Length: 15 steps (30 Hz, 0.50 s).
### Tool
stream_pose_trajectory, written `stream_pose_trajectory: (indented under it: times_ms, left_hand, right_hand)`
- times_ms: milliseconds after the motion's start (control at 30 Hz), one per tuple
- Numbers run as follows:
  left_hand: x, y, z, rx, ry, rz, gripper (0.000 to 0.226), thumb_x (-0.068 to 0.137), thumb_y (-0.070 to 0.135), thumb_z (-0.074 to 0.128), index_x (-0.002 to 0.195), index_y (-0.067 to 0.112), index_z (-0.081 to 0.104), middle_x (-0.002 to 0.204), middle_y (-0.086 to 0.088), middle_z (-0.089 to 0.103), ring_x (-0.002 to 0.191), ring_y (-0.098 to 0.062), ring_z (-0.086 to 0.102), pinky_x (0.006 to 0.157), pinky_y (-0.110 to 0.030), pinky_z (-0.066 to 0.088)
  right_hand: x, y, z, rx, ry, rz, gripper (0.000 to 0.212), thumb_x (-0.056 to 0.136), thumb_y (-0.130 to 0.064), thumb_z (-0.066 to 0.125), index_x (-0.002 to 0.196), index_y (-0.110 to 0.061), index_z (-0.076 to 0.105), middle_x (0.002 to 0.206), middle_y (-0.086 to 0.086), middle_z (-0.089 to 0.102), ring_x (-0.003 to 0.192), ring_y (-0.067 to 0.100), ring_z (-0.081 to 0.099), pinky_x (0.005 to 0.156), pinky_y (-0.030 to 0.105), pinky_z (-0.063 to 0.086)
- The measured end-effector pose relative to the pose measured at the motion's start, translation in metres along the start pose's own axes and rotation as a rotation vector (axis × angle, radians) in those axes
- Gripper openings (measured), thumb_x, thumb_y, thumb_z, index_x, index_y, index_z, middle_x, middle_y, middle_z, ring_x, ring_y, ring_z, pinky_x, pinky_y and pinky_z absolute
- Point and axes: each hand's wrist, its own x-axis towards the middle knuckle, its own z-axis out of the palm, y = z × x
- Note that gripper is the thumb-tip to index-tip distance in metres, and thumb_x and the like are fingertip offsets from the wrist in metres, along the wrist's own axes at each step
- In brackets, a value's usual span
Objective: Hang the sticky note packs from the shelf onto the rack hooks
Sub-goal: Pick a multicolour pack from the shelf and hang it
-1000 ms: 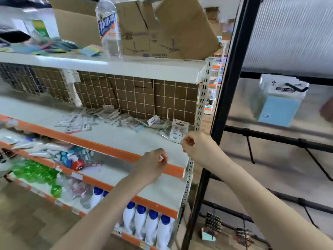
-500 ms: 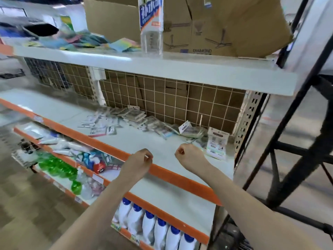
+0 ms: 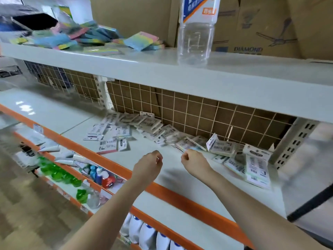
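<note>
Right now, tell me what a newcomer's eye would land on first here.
Two fists, the left hand and right hand, hover over the middle shelf with nothing visible in either grip. Behind them white sticky note packs sprawl along the wire grid, and a clear bottle stands on the shelf above.

The water bottle (image 3: pixel 196 29) is cut off at the top edge, and pack (image 3: pixel 223 147) labels are too blurred to read.

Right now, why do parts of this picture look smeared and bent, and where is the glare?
Head view: motion blur smears the edges, worst at the right frame edge and the colourful packs on the top shelf; the wide lens bows that shelf's straight edge; overhead light leaves a glare patch on the middle shelf; both hands, left hand and right hand, stay fairly sharp and cast soft shadows.
</note>
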Motion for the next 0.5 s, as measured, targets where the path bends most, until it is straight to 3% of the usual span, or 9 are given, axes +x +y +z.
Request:
stream_pose_trajectory:
  times_ms: [133, 267, 400, 500]
  left_hand:
    - [0.049, -0.02, -0.002, -0.006, -0.017, 0.062, 0.026, 0.094, 0.017, 0.043, 0.117, 0.02, 0.056, 0.116, -0.003, 0.062, 0.108, -0.024, 0.056, 0.086, -0.036, 0.047]
    - [0.095, -0.041, -0.003, 0.053, -0.052, 0.15, 0.036, 0.095, 0.016, 0.043, 0.13, 0.021, 0.048, 0.116, -0.01, 0.059, 0.109, -0.028, 0.055, 0.087, -0.04, 0.047]
    - [0.125, -0.059, -0.001, 0.083, -0.102, 0.24, 0.039, 0.094, 0.013, 0.042, 0.132, 0.02, 0.046, 0.115, -0.013, 0.056, 0.106, -0.029, 0.055, 0.081, -0.036, 0.044]
    - [0.142, -0.072, 0.004, 0.131, -0.141, 0.337, 0.044, 0.092, 0.009, 0.043, 0.135, 0.016, 0.044, 0.128, -0.01, 0.051, 0.117, -0.028, 0.05, 0.09, -0.038, 0.044]
  right_hand:
    - [0.038, -0.009, 0.018, -0.096, 0.03, 0.071, 0.03, 0.093, -0.021, 0.048, 0.122, -0.012, 0.052, 0.123, 0.01, 0.057, 0.116, 0.029, 0.051, 0.088, 0.033, 0.043]
    - [0.071, -0.005, 0.036, -0.288, 0.1, 0.135, 0.048, 0.093, -0.025, 0.046, 0.138, -0.01, 0.04, 0.142, 0.012, 0.041, 0.132, 0.029, 0.036, 0.106, 0.036, 0.036]
    - [0.084, 0.0, 0.052, -0.377, 0.146, 0.184, 0.057, 0.093, -0.036, 0.051, 0.142, -0.013, 0.036, 0.144, 0.01, 0.038, 0.136, 0.028, 0.032, 0.104, 0.039, 0.038]
    - [0.082, 0.001, 0.065, -0.368, 0.171, 0.204, 0.058, 0.091, -0.042, 0.053, 0.14, -0.015, 0.039, 0.144, 0.008, 0.038, 0.138, 0.026, 0.027, 0.099, 0.041, 0.042]
